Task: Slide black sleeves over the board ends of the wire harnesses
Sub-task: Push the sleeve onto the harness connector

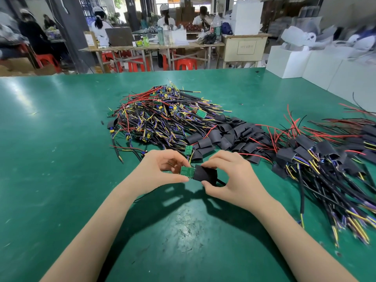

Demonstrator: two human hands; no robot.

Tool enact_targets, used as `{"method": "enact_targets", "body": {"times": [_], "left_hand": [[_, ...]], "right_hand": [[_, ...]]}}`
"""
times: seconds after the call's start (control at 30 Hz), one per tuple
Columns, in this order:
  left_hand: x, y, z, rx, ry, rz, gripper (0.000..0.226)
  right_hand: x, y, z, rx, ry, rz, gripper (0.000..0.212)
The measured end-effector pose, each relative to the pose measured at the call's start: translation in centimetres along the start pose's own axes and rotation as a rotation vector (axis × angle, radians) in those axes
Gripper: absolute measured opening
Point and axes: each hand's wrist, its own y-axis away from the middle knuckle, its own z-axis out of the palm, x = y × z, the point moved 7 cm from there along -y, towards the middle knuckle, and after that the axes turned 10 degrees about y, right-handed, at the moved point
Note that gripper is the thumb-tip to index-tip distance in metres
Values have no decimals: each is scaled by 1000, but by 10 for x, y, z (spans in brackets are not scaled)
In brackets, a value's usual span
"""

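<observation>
Two bare forearms reach forward over a green matte table (61, 159) and meet just above its surface, close to the viewer. The left hand (160, 169) has its fingers curled and pinches a small green rectangular circuit board (187, 171) between thumb and fingertips. The right hand (227, 176) is curled too, gripping a short black flattened tube sleeve (205, 175) between thumb below and fingers above. The sleeve's open mouth meets the right edge of the board, which still shows mostly bare to the left of it. A black cable (221, 182) comes out of the sleeve's far end, under the right hand.

Just beyond the hands lies a loose heap of empty black sleeves (230, 131), some touching one another. Left of it and farther back is a large tangled pile of unsleeved wire harnesses (158, 117), with red, yellow, purple and black wires and small green boards showing. To the right, a spread of harnesses already wearing black sleeves (309, 153) fans toward the table's right edge.

Past the far edge of the table stand white boxes (289, 62) on the right, red plastic stools (186, 64) and wooden work tables, where several seated people (99, 27) are working.
</observation>
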Motion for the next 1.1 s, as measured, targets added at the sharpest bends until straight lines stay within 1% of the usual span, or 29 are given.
{"method": "enact_targets", "body": {"times": [0.13, 0.3, 0.43, 0.6, 0.83, 0.93, 1.1], "left_hand": [[1, 0, -2, -2, 21, -14, 27], [-4, 1, -6, 39, 49, -62, 25], [-6, 1, -3, 6, 108, -79, 25], [-5, 2, 1, -34, 118, -86, 25], [-7, 1, 0, 6, 134, -122, 26], [-7, 1, 1, 9, 120, -119, 27], [-7, -1, 5, 3, 103, -86, 38]], "right_hand": [[-1, 0, 0, 12, 25, -21, 31], [-5, 0, -3, 54, 58, -62, 32], [-8, -1, -5, 61, 100, -94, 31], [-8, -1, -2, 27, 106, -97, 30], [-13, 0, -5, 94, 71, -116, 28], [-11, -1, -2, 57, 71, -98, 29], [-9, -1, 2, -11, 39, -63, 27]]}}
